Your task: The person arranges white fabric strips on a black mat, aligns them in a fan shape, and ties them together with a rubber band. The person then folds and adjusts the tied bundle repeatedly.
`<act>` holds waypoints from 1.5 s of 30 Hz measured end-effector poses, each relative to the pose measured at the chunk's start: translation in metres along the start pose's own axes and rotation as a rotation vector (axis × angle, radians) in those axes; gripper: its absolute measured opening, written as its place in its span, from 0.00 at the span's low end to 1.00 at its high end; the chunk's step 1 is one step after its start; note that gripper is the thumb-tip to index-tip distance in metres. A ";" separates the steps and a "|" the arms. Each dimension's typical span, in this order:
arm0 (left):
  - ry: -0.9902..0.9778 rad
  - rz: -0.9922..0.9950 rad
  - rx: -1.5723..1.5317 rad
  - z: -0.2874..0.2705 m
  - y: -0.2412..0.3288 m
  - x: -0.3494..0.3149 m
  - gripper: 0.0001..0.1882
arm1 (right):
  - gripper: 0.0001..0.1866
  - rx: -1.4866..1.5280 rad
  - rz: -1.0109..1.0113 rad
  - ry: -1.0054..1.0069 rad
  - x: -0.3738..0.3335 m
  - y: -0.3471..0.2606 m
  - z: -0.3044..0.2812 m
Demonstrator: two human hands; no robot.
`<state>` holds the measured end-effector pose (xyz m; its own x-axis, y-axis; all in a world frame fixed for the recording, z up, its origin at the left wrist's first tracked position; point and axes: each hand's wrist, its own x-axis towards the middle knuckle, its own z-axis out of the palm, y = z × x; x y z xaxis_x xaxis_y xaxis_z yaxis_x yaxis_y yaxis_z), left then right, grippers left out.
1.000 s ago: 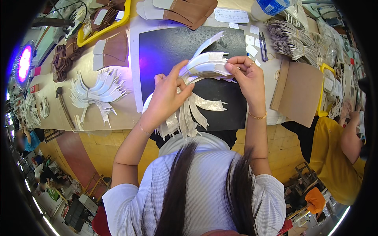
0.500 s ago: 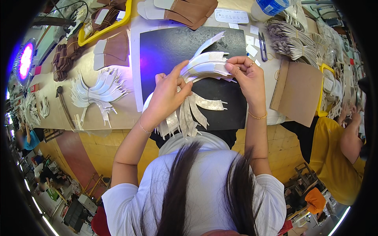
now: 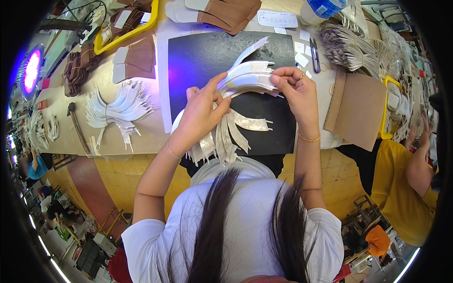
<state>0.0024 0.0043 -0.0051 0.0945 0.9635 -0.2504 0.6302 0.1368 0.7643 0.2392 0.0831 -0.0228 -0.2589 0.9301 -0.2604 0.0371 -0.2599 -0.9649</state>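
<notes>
Over a black mat (image 3: 278,134) I hold a fanned bundle of pale, curved strips (image 3: 250,81) with thin tails at their ends. My left hand (image 3: 204,109) is closed around the bundle's middle, thumb and fingers on either side of it. Thumb and forefinger of my right hand (image 3: 298,88) pinch the right-hand ends of the strips. One strip sticks up apart from the others. The bundle's lower strips hang below my left hand toward the mat's near edge. How the strips are tied under my left hand is hidden.
To the left lie another tied strip bundle (image 3: 115,109), a hammer (image 3: 78,129) and brown pieces (image 3: 140,59). Thread snips (image 3: 314,55), paper labels (image 3: 302,60) and a brown board (image 3: 356,106) are on the right. A bottle (image 3: 323,9) stands behind. A person in yellow (image 3: 401,179) sits at right.
Both hands keep nearly the same hold on the strip bundle. At the far right, the other person's hands have shifted slightly.
</notes>
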 end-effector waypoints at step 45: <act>0.260 0.181 0.180 0.020 -0.001 -0.015 0.10 | 0.09 -0.623 -0.407 -0.072 0.015 -0.003 0.001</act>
<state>0.0161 -0.0144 -0.0141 0.0321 0.9979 0.0563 0.7488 -0.0613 0.6599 0.2344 0.0974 -0.0234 -0.4305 0.8966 0.1034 0.4594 0.3163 -0.8300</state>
